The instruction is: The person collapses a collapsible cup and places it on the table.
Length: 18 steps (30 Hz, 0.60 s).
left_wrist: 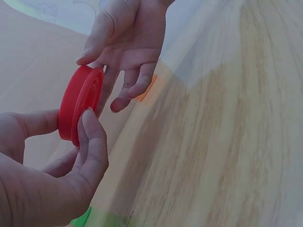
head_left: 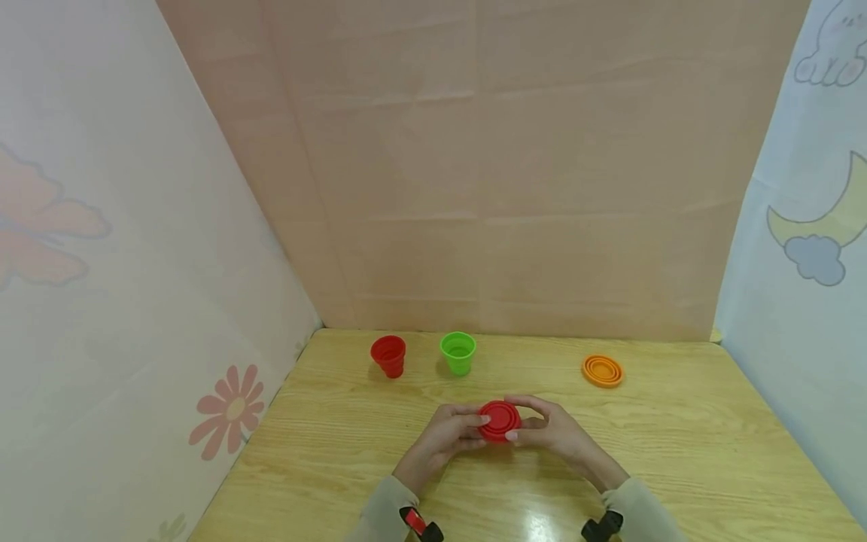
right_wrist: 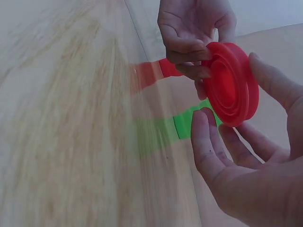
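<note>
A flattened red collapsible cup [head_left: 499,421] is held up between both hands above the table, its ringed face toward the head camera. My left hand [head_left: 452,434] pinches it at the left edge, with thumb and fingers on opposite faces. My right hand [head_left: 552,435] holds the right side of its rim, with thumb and a finger spread across the edge; the other fingers stand apart from it in the right wrist view. Behind the hands, an expanded red cup [head_left: 389,357] and an expanded green cup [head_left: 458,354] stand upright.
At the back right a flattened orange collapsible cup [head_left: 603,371] lies on the wooden table [head_left: 704,452]. A brown-covered panel [head_left: 528,188] rises along the back edge. White walls with printed drawings, the left wall [head_left: 135,248] and right wall [head_left: 799,324], flank the table.
</note>
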Tool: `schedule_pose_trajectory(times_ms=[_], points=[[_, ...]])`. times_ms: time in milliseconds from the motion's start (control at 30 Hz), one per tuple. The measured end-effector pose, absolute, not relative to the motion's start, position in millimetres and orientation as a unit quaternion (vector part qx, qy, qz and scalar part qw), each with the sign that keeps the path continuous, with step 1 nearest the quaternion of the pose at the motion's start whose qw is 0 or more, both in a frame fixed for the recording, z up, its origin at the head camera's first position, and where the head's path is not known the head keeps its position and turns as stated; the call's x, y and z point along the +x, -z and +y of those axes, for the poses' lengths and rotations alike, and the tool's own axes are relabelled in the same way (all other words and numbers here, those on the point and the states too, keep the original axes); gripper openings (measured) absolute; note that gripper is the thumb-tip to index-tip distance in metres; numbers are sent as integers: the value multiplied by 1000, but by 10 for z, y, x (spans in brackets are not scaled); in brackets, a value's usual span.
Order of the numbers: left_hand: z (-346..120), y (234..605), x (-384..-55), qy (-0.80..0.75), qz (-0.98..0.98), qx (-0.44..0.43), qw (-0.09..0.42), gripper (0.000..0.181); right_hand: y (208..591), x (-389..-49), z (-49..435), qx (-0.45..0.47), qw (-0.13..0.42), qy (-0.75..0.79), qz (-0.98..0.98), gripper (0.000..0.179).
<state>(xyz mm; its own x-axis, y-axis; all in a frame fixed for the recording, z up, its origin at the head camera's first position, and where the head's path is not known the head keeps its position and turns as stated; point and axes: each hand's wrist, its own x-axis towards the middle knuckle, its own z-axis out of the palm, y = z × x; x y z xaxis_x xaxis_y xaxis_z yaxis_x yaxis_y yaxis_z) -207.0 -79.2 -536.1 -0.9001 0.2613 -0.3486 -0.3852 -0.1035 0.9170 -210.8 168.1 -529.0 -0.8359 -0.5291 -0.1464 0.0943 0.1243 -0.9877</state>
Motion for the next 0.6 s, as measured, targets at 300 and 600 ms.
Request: schedule_pose_trajectory(times_ms=[300, 600], points=[[-744, 5329, -2053, -745, 626, -38, 227, 28, 5256, -2100, 1702, -156, 217, 627, 732, 75], [-703, 5340, -2059, -744, 624, -32, 236, 24, 5282, -2080, 1698, -120, 193, 632, 741, 66]])
